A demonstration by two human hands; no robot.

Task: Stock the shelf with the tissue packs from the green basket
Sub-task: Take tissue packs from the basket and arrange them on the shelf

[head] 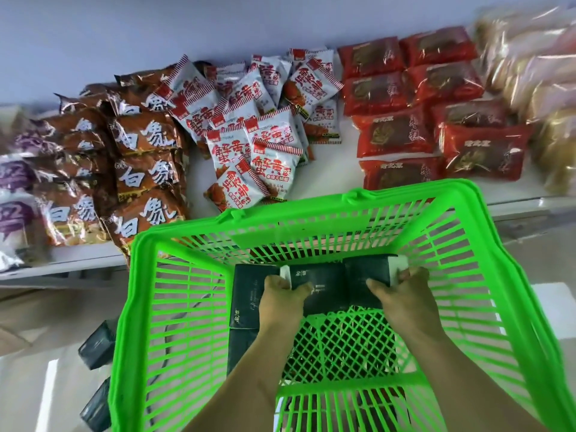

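Pickup step: left hand point(282, 302) and right hand point(402, 299) each grip dark tissue pack point(330, 289) inside green basket point(174, 307). Next: lift clear, carry toward shelf point(330, 177) at 12 o'clock.

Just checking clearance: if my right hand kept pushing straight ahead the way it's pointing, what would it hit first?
Probably the far wall of the green basket. The right hand already grips a dark tissue pack, which would likely touch first; depth is unclear.
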